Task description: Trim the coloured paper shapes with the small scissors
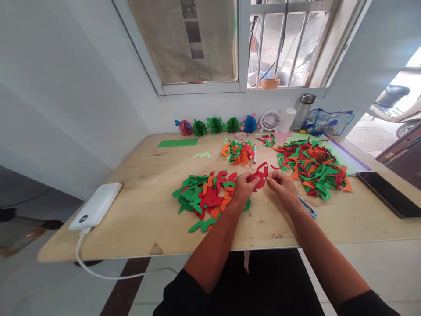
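Forearms come in from the bottom edge, both hands meeting mid-table over the plywood table (pixel 138 228). Left hand (pixel 242 188) and right hand (pixel 283 188) each pinch one side of a red cutout (pixel 259 174), held just above the table between them. Fingers of both closed on the paper. Cutout looks like a curved, looped shape; exact outline hard to read at this size.

Outward from there:
- near pile (pixel 205 197) of red/green/orange cutouts just left of the left hand, touching the wrist area
- snips (pixel 308 208) with a blue handle on the table just beside the right wrist
- big pile (pixel 312 167) to the right, small pile (pixel 238 152) behind, pen (pixel 254 154) beside it
- green sheet (pixel 178 142) far left-back, finished paper balls (pixel 215 125) along the wall, fan (pixel 270 120) and bottle (pixel 304 110) near the window
- power bank (pixel 97 205) with cable at the left edge, phone (pixel 390 194) at the right edge

Handling advice, judgement only: thin paper, so pinch near the edges with fingertips and keep the pull even on both sides. Uneven tension likely tears the narrow parts. Work it low over the table.
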A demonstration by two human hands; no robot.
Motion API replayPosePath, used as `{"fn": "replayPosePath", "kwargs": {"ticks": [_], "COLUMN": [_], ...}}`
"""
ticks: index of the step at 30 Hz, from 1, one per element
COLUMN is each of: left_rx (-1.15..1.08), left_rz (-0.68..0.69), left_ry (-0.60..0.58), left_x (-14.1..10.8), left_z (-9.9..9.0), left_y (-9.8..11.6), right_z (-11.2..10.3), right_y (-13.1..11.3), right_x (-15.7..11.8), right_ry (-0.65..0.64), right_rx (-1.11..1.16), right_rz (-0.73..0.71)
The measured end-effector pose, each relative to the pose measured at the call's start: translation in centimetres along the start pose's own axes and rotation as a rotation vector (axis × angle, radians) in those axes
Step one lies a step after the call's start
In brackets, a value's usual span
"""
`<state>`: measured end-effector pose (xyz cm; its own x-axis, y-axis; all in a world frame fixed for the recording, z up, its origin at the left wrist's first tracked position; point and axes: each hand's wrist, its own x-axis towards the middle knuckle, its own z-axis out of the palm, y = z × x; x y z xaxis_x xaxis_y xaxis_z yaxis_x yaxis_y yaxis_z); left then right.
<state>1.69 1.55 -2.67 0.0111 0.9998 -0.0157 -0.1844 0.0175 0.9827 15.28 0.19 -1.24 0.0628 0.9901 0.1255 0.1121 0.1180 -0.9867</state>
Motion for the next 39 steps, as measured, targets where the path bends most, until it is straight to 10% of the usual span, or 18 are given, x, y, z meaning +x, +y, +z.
{"fn": "replayPosePath", "kwargs": {"ticks": [39], "left_rx": [0.066], "left_rz": [0.002], "left_ry": [-0.052], "left_x": [0.0], "left_z": [-0.1], "left_y": [-0.1], "right_z": [-0.1], "right_y": [0.6], "right_x": [0.3], "right_ry": [0.002], "right_rx": [-0.341], "right_rz": [-0.143]}}
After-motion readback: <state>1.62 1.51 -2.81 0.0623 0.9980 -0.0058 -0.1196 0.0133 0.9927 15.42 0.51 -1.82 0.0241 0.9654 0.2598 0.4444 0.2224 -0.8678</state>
